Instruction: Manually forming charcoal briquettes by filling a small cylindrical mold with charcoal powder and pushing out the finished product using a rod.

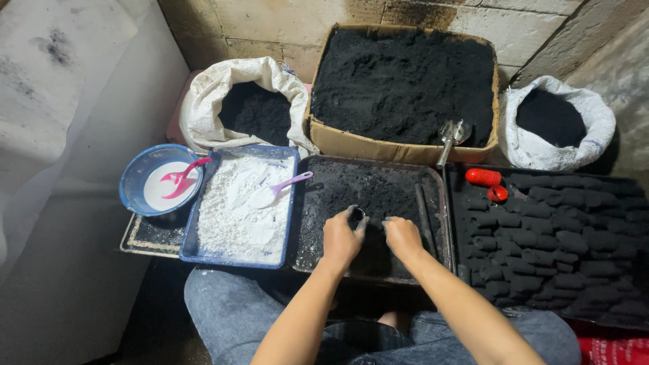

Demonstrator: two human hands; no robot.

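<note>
Head view is all I have, looking straight down over my knees in blue jeans (230, 311). My left hand (341, 240) sits over the near part of a dark metal tray (439, 223) filled with black powder; its fingers (353, 217) curl around a small black cylinder mould (357, 215), pinching it upright at the fingertips. My right hand (402, 236) rests just beside it, knuckles up, fingers bent and drawn together down toward the powder; I cannot tell whether they grip anything. A dark rod (424, 217) lies along the right side of that tray.

Left of the tray I see a blue tray of white powder (233, 216) with a pale purple spoon (278, 190) lying in it. Further left stands a blue bowl (138, 179) holding white liquid and a pink spoon (182, 177).

Right of my hands, a black tray (460, 270) carries rows of dark pressed cylinders (554, 236), closely packed. Two red pieces (487, 182) lie at its far left corner.

Behind the trays a cardboard box (351, 143) is heaped with black powder, a metal scoop (451, 135) stuck in at its front edge. A white sack (216, 94) of black powder stands to its left, and another white sack (595, 128) to its right, both against the stained wall (284, 20).
</note>
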